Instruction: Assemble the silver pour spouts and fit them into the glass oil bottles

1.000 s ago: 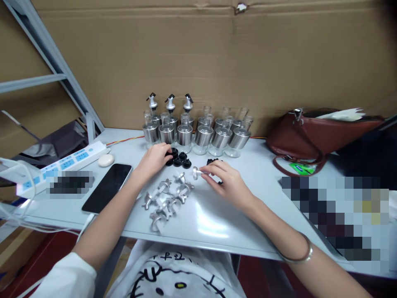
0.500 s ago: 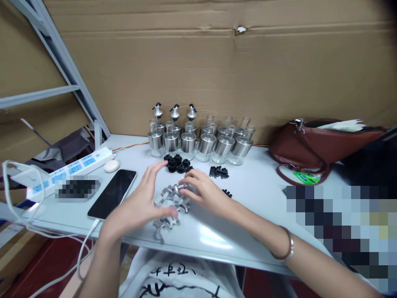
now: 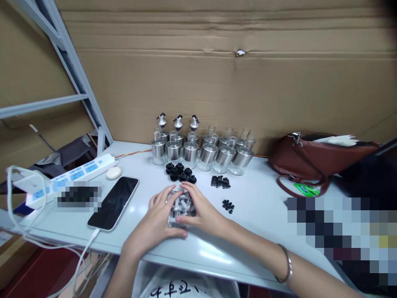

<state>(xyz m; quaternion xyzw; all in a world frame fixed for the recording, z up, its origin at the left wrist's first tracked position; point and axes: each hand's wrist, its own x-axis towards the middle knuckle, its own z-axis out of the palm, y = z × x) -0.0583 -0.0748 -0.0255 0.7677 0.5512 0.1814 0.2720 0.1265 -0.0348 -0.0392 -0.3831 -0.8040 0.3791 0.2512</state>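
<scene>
My left hand and my right hand are cupped around a heap of several silver metal spout parts on the pale table, pressing it together from both sides. The fingers curve round the heap and touch it. Just beyond the hands lies a cluster of black rubber stoppers. Farther back stand several glass bottles with steel collars; three on the left carry pour spouts. A silver bangle sits on my right wrist.
A black phone on a cable lies left of the hands, beside a white power strip and a small white oval object. Small black parts and black rings lie to the right. A brown handbag sits at far right.
Both hands have come together from apart and gathered the scattered silver parts into one tight heap between them. The camera has tilted up slightly.
</scene>
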